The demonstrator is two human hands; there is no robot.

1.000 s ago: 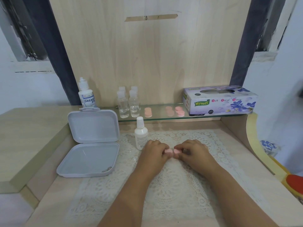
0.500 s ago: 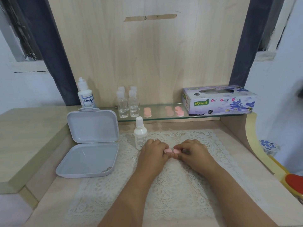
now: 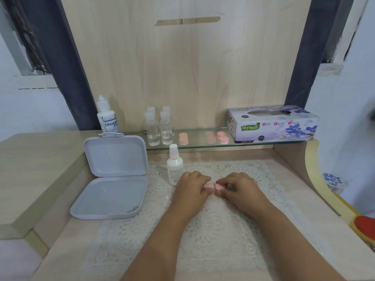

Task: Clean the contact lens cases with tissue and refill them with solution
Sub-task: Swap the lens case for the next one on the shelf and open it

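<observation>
Both hands rest on the lace mat in the middle of the table. The left hand [image 3: 192,186] pinches one pink cap of the lens case [image 3: 209,185], and the right hand [image 3: 238,188] pinches the other. A white bottle [image 3: 174,167] stands just beside the left hand.

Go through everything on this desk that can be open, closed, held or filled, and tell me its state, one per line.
Grey box: lid open, propped upright.
Tissue box: closed, on the glass shelf.
White bottle: capped, upright.
Clear bottles: capped, partly filled.
Pink case: caps on, pinched at each end.
Left hand: pinches left cap.
Right hand: pinches right cap.
</observation>
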